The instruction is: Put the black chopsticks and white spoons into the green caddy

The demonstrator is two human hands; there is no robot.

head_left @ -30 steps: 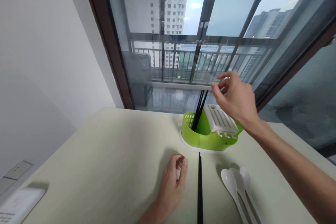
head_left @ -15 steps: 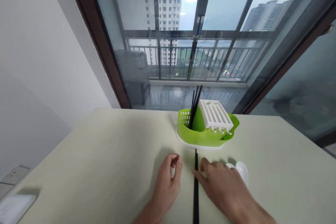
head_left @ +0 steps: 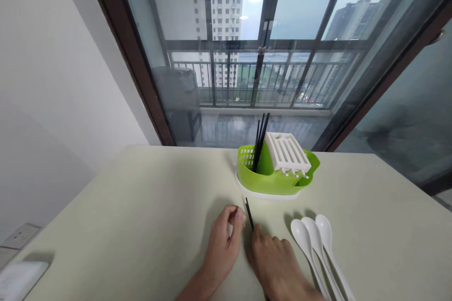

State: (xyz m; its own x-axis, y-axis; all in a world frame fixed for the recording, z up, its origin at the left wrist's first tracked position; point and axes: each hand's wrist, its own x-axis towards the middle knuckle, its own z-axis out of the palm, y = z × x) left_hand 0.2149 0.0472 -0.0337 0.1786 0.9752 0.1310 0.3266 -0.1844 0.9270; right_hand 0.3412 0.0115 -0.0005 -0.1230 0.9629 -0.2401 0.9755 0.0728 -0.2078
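Table point(head_left: 141, 207): pale cream top, matte, fills the near half of the view. Far edge meets a tall dark-framed window point(head_left: 268, 33) with a balcony rail and high-rises outside. White wall point(head_left: 52, 80) on the left; a wall socket point(head_left: 17, 235) low at far left.

Right hand point(head_left: 278, 265), near centre, knuckles up, fingers curled down onto a black chopstick point(head_left: 249, 213). The stick's tip pokes out on the far side of the hand and leans left. Whether it is pinched or only pressed down, cannot tell.

Left hand point(head_left: 224, 244) just left of the right one, resting on the table, thumb and forefinger tips drawn together; nothing visible between them.

Green rack point(head_left: 268, 178) further back, right of centre, on a white tray, more black sticks upright in its left compartment. Three white spoons point(head_left: 318, 240) lie side by side right of the right hand.
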